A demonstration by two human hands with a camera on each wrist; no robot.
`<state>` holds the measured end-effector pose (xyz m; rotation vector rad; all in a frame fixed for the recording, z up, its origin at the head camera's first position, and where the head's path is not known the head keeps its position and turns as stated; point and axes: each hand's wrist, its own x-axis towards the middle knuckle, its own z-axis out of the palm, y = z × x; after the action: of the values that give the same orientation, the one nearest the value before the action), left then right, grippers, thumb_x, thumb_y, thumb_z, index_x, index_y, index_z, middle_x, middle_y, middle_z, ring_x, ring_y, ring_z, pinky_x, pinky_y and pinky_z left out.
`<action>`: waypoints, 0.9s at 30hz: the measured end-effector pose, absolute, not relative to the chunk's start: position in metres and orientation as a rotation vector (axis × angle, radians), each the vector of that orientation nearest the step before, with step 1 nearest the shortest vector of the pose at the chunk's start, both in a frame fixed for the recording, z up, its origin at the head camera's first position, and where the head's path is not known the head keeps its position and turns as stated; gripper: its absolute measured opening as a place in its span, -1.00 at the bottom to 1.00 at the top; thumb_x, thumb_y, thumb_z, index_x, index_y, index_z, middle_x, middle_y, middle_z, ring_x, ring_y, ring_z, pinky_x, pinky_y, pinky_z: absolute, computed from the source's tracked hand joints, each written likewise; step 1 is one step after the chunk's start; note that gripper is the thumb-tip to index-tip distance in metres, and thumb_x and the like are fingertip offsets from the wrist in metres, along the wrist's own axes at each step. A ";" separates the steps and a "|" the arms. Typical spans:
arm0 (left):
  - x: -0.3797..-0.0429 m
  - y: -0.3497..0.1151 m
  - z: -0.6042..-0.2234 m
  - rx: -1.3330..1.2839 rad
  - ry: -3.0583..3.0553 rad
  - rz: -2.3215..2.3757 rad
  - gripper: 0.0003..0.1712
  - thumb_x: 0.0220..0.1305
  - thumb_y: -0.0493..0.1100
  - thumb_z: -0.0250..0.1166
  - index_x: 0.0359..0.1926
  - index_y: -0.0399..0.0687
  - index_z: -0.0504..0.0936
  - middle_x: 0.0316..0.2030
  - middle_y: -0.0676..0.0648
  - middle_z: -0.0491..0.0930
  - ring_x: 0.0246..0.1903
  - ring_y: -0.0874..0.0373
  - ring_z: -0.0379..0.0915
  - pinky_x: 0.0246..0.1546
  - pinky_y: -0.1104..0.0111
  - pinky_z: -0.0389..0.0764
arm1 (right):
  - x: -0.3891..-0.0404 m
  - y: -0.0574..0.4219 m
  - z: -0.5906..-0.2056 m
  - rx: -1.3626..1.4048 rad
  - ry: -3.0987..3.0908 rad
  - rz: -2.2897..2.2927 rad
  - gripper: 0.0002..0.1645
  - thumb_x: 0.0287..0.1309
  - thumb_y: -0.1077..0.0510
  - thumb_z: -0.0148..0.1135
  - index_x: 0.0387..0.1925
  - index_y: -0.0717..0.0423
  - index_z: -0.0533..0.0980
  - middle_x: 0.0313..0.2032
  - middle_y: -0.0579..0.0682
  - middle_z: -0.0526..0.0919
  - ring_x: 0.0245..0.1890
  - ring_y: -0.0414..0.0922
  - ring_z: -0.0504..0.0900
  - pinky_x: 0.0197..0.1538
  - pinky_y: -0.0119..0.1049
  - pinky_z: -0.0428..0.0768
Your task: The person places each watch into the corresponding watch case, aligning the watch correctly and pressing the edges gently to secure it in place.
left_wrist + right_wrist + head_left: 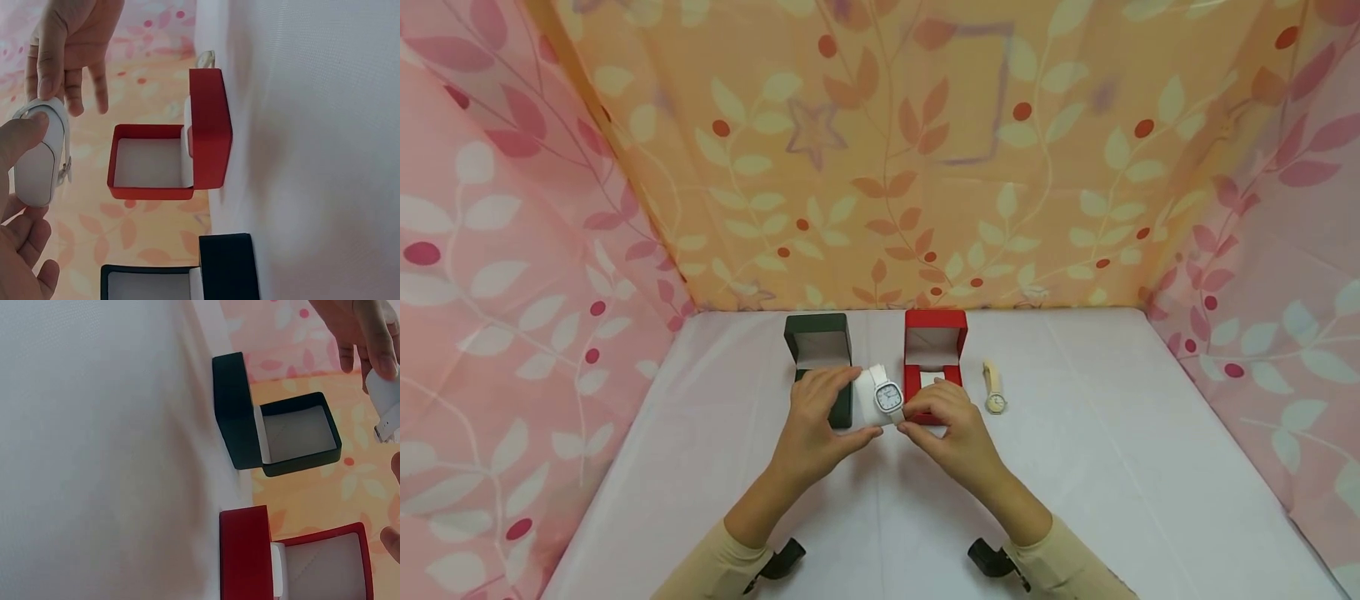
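A white watch [889, 397] with a square face is strapped around a white cushion [867, 404], held above the table between both hands. My left hand [814, 417] grips the cushion by its sides, the thumb lying along it in the left wrist view. From the other side my right hand [953, 421] pinches the watch near the lower strap with thumb and forefinger. Behind the left hand stands an open dark green box [817, 325], and an open red box [936, 321] stands behind the right. Each lid has a pale lining.
A second watch [995, 400] with a cream strap lies on the white tablecloth [1097, 450] to the right of the red box. A white pad [931, 378] shows inside the red box. Patterned cloth walls [887, 167] enclose the table at the back and sides.
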<state>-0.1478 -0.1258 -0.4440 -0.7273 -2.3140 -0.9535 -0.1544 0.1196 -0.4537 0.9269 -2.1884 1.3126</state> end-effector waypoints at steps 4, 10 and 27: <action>-0.147 -0.125 -0.445 -0.729 -2.312 -0.955 -0.01 -0.18 -0.01 0.74 0.32 -0.06 0.53 0.20 -0.03 0.61 0.23 -0.01 0.38 0.21 0.00 0.29 | -0.154 0.119 -0.453 0.942 -2.200 1.284 -0.75 0.06 0.18 0.58 -0.20 -0.03 0.70 -0.20 -0.22 0.72 -0.04 -0.18 0.61 0.34 -0.13 0.42; -0.149 -0.126 -0.444 -0.771 -2.330 -0.968 0.01 -0.15 -0.02 0.73 0.36 -0.02 0.49 0.23 -0.01 0.58 0.24 0.03 0.37 0.25 0.02 0.28 | -0.158 0.129 -0.447 1.069 -2.225 1.271 -0.67 0.03 0.22 0.59 -0.14 -0.06 0.69 -0.16 -0.15 0.72 -0.01 -0.14 0.63 0.16 -0.32 0.56; -0.144 -0.121 -0.442 -0.916 -2.392 -1.001 0.01 -0.11 -0.02 0.72 0.39 0.01 0.46 0.28 0.03 0.54 0.27 0.05 0.32 0.26 -0.03 0.26 | -0.167 0.153 -0.438 1.157 -2.417 1.347 -0.16 0.01 -0.01 0.61 0.36 -0.10 0.49 0.31 -0.18 0.53 0.36 -0.13 0.42 0.32 -0.20 0.50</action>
<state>-0.1445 -0.1210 -0.4416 -0.9159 -2.3924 -1.0009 -0.1671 0.1533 -0.4380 1.1575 -2.4168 1.3474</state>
